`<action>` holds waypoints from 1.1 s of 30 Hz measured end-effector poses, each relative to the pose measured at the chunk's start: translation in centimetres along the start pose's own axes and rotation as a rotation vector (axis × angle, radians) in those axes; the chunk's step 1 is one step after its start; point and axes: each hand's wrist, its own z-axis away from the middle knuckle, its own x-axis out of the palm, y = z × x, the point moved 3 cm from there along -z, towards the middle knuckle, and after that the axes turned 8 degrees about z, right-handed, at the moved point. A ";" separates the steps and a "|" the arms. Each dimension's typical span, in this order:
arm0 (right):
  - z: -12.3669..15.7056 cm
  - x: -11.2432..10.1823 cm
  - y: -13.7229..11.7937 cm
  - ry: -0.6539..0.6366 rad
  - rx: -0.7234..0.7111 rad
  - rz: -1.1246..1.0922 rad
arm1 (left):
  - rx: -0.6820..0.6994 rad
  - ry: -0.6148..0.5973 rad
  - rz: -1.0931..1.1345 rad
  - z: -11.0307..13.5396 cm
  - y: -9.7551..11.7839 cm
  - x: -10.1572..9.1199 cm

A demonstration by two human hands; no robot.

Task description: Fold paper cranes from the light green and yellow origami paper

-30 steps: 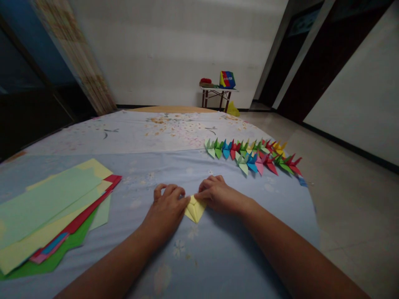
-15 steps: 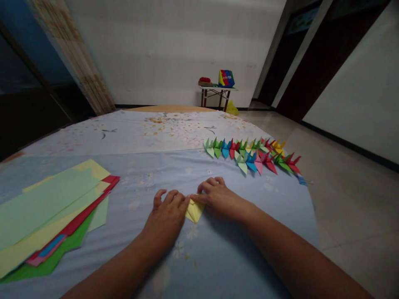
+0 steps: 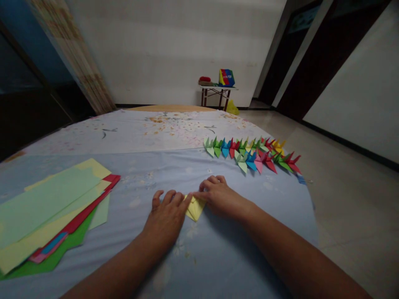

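Hands at work on a small folded piece of yellow paper, which lies flat on the pale blue flower-printed cloth covering the table, near its front edge and midway between the two wrists. Left hand: palm down, fingers stretched forward and slightly spread, their tips resting on the paper's left edge. Right hand: fingers curled close together, tips pressed to the paper's upper corner; whether thumb and forefinger pinch that edge cannot be told. To the left, well apart, a loose stack of large green, yellow and red paper sheets. Beyond the right hand, a double row of small folded paper figures in many colours. By the far wall, a small low table carrying a multicoloured box.
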 end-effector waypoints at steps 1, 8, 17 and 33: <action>0.1 0.0 0.1 -0.001 0.003 -0.008 | -0.002 -0.003 -0.001 0.0 0.0 0.0; 0.1 -0.1 0.6 0.007 0.017 -0.046 | 0.008 -0.030 0.023 -0.5 0.0 -0.6; 0.2 0.2 1.6 0.058 0.063 -0.118 | 0.046 0.063 0.018 0.7 -0.2 0.0; 0.2 0.3 1.8 0.163 0.164 -0.232 | 0.056 0.185 0.257 0.6 -1.1 0.0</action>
